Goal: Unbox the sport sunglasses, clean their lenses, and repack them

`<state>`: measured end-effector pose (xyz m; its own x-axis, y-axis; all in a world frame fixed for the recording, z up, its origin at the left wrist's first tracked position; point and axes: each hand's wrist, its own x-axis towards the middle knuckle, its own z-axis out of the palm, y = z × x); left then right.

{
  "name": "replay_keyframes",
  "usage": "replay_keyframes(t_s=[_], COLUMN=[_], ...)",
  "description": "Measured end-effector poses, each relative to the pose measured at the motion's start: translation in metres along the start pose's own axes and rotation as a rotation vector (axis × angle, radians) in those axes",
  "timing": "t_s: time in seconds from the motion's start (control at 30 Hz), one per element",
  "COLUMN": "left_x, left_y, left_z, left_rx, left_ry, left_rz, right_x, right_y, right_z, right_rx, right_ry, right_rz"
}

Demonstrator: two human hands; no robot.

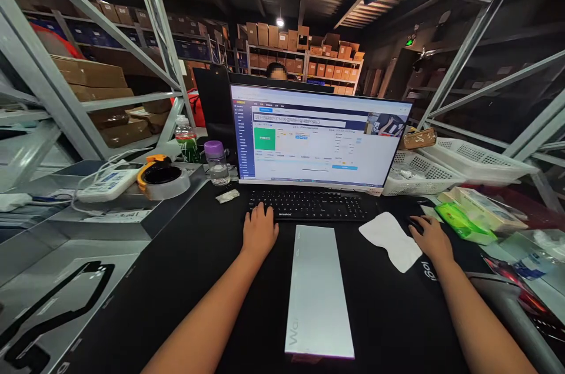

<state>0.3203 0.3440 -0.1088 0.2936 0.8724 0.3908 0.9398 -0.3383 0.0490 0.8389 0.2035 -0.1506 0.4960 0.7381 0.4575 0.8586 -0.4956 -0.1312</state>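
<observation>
My left hand (259,230) rests at the left end of a black keyboard (324,204), its fingers stretched out over the keys and holding nothing. At the right, my right hand (431,237) curves over a dark computer mouse (415,222) that it mostly covers, on a black mouse pad (430,271). Between my forearms lies a long, pale silver-white box (318,291) with grey lettering near its front end. A white, irregularly shaped sheet (392,240) lies left of my right hand. Behind the keyboard stands a lit monitor (309,150) showing a form page.
Left are a tape roll (165,181) with an orange holder, a purple-lidded bottle (216,162), a green-labelled bottle (185,142) and a small packet (228,196). Right are white baskets (424,177) and a green tissue pack (463,224). A person (277,72) is behind the monitor.
</observation>
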Motion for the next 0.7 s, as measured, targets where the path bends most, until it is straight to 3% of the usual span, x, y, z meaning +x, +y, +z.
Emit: replay_keyframes(t_s=[0.7], left_x=[0.001], left_y=[-0.001], left_z=[0.001], left_rx=[0.005], left_ry=[0.024], left_rz=[0.014], right_x=[0.002], right_y=[0.002], right_z=[0.007], right_rx=[0.018], right_ry=[0.038], right_rz=[-0.01])
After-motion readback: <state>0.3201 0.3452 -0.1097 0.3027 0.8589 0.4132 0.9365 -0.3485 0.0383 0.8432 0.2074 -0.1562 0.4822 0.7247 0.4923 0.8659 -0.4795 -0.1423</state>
